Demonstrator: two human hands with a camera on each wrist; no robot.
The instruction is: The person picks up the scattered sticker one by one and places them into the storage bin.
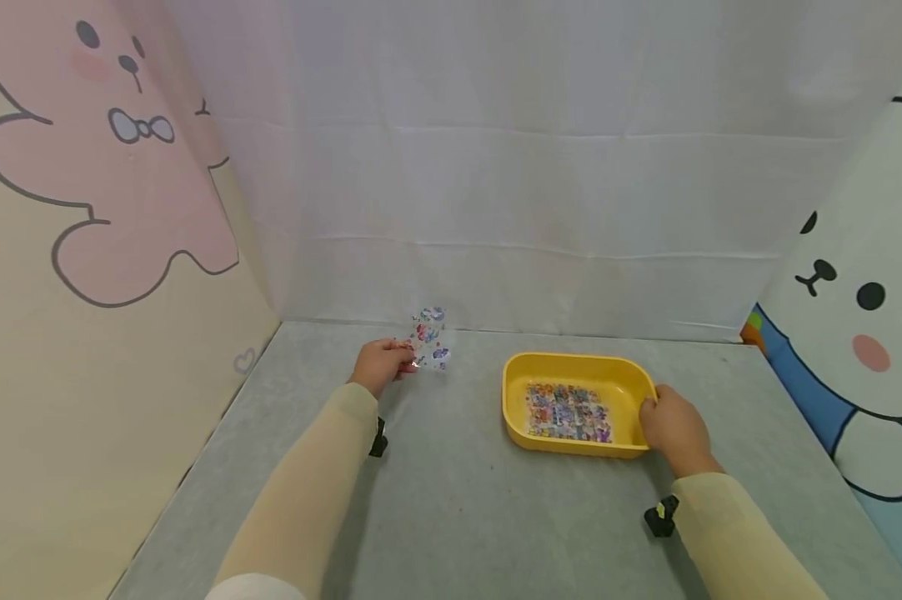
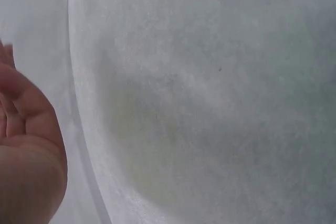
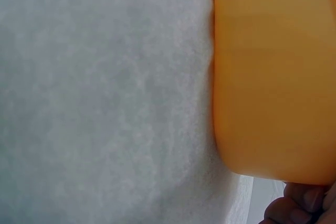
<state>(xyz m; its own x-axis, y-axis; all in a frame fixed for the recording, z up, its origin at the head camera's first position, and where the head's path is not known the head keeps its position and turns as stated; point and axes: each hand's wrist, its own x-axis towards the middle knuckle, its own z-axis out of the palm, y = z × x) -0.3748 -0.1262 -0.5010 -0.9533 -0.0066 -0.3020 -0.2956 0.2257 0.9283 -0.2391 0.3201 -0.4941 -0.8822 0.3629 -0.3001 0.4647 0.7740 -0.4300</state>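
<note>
My left hand (image 1: 383,365) pinches a clear sticker sheet (image 1: 430,337) with small purple, red and blue prints, held up near the back of the table. In the left wrist view the left hand (image 2: 29,135) shows at the left edge with curled fingers; the sheet is out of that view. My right hand (image 1: 674,427) grips the right end of a yellow tray (image 1: 571,362). Inside the tray lie colourful printed sheets (image 1: 567,412), spread flat on its floor. The right wrist view shows the tray's side wall (image 3: 273,77) close up, with fingers (image 3: 291,208) at its lower corner.
The table is covered with grey cloth (image 1: 458,517). A white curtain (image 1: 526,192) hangs behind its back edge. Cartoon-printed panels stand at the left (image 1: 143,200) and right (image 1: 856,317). A black wrist strap (image 1: 661,517) sits at the right sleeve.
</note>
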